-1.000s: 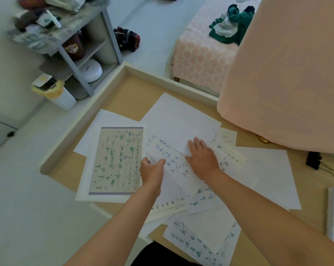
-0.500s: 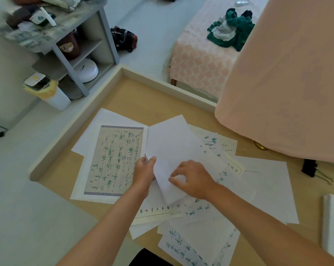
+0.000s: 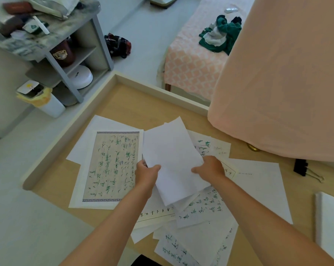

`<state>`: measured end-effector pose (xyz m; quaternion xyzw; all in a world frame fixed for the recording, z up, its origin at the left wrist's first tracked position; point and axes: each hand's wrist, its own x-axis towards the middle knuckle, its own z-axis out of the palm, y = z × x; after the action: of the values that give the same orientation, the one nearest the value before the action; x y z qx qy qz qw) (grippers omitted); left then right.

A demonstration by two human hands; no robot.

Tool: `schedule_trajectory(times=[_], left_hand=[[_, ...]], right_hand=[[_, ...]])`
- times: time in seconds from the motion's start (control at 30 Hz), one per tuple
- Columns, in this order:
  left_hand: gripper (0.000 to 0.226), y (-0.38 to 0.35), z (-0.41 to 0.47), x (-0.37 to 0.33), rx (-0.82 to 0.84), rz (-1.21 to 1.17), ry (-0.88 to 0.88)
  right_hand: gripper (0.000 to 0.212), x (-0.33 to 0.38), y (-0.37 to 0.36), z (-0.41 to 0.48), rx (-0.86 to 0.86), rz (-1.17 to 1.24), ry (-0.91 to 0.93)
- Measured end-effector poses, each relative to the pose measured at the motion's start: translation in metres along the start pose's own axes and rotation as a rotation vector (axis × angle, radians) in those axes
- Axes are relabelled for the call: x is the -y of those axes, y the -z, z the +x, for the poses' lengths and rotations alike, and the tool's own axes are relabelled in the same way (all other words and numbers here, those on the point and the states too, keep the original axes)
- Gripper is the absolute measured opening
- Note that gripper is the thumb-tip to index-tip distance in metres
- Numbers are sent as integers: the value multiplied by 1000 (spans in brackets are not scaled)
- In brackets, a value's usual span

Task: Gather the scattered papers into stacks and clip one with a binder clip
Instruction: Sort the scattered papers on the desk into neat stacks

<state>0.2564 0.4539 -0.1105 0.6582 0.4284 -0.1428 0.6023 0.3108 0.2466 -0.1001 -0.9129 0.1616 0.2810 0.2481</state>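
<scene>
Nearby, loose sheets: white papers with green handwriting (image 3: 198, 210) lie overlapped by the near edge of the light wooden table (image 3: 124, 104); a brushing forearm could sweep some off.
Left hand (image 3: 147, 174): grips the left edge of a small bundle of blank white sheets (image 3: 172, 154).
Right hand (image 3: 210, 169): pinches the bundle's right edge. The bundle is lifted and tilted with its corners unaligned, so a slack grip may let sheets fan out or slide.
Green-lettered bordered page (image 3: 112, 166): flat at left, not yet collected.
Black binder clip (image 3: 300, 167): well apart at right, untouched; clipping an uneven bundle would likely crease it.
</scene>
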Motion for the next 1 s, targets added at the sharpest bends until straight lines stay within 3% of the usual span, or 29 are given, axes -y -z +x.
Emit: schedule_trajectory(times=[0.1,0.2,0.27,0.33,0.4,0.63,0.77,0.9,1.0], left_hand=[[48,19,-1,-1,18,248,-147],[65,47,0,15,-218,872,-407],[95,60,0,28,-231,1115,-333],[109,63,-2,42,-198,1183,-280],[98,60,-6,49,-215,1197,-336],[56,72,-23,58,-188,1257,-390],[43,91,-33,48,-252,941,-498],[51,85,-53,21,-46,671,-556],[47,58,-82,18,271,605,-535]], right_hand=[[41,-13,7,-8,60,142,-79],[37,-32,17,-20,169,197,-171],[33,-41,15,-27,213,208,-163],[37,-43,7,-34,150,275,-85],[45,-40,-4,-41,96,342,-49],[40,-40,-25,-72,49,377,-73],[47,-41,-32,-88,32,379,-50],[51,-36,-40,-97,78,395,-73],[53,-32,-44,-101,162,443,-83]])
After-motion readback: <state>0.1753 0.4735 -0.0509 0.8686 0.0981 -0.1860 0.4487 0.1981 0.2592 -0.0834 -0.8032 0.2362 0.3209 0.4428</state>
